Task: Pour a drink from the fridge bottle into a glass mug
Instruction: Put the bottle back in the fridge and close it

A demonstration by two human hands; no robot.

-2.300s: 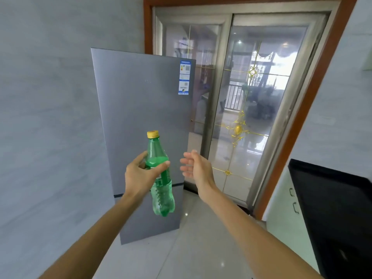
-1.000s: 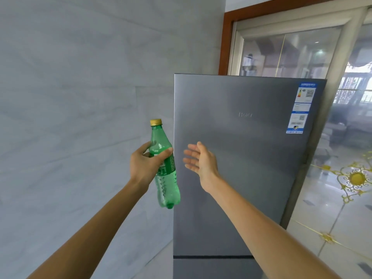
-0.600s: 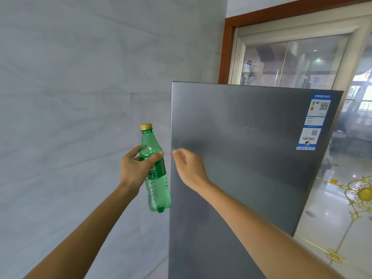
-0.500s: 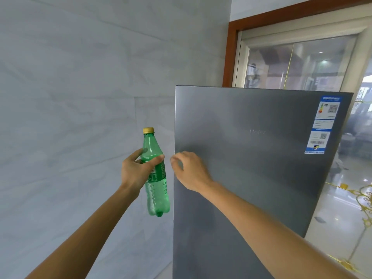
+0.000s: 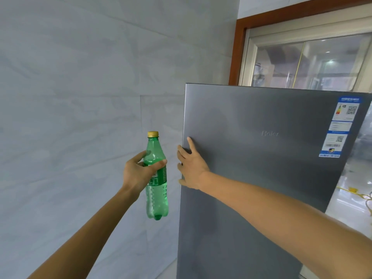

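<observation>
My left hand [image 5: 138, 172] grips a green plastic bottle [image 5: 157, 194] with a yellow cap around its upper body and holds it upright in the air, just left of the fridge. The grey fridge door [image 5: 261, 168] fills the right half of the view. My right hand [image 5: 191, 166] lies flat against the door's left edge, fingers spread, with nothing in it. No glass mug is in view.
A pale grey tiled wall [image 5: 80, 97] runs along the left, close to the fridge. Behind the fridge stands a glass sliding door [image 5: 302, 63] in a brown wooden frame. Blue and white labels [image 5: 340, 127] are stuck on the fridge door's upper right.
My right hand moved from the air onto the fridge door's left edge and flattened against it. The view turned left and came nearer the fridge. The bottle stayed in my left hand.
</observation>
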